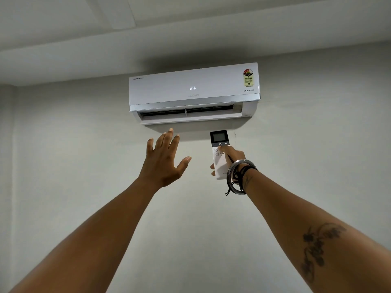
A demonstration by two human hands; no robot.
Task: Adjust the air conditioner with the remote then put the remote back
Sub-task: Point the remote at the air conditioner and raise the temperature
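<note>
Left hand [164, 159] raised with an open grip, fingers spread, palm toward the wall [84, 166], holding nothing, hovering just below the left half of the air conditioner [193, 94] without touching it; probably feeling for airflow. Right hand [229, 159] with a closed grip around the remote [220, 154], fingers wrapped behind the lower body, thumb laid on the front face just beneath the dark strip with the minus, power and plus keys. Metal bangles and dark cords [239, 176] round the right wrist, covering part of the remote's lower right corner.

Remote held in the air, near the underside of the air conditioner and below its right half, apart from it, resting on no surface. Long axis close to vertical, leaning slightly with the top to the left; display end [219, 136] up, logo end down, front face toward the camera. Top edge aimed up at the unit.

Air conditioner mounted high on the wall, just under the ceiling [190, 28], louvre open, panel reading 24.

Step in hand, by judgement: setting the temperature or mode. Best done by keeping the top end aimed at the front panel, pressing one key at a time with the thumb pad, holding the wrist steady, then checking the number on the panel before pressing again. Left palm best kept under the louvre to confirm the change. Putting the remote back not yet done; its resting place out of view.
</note>
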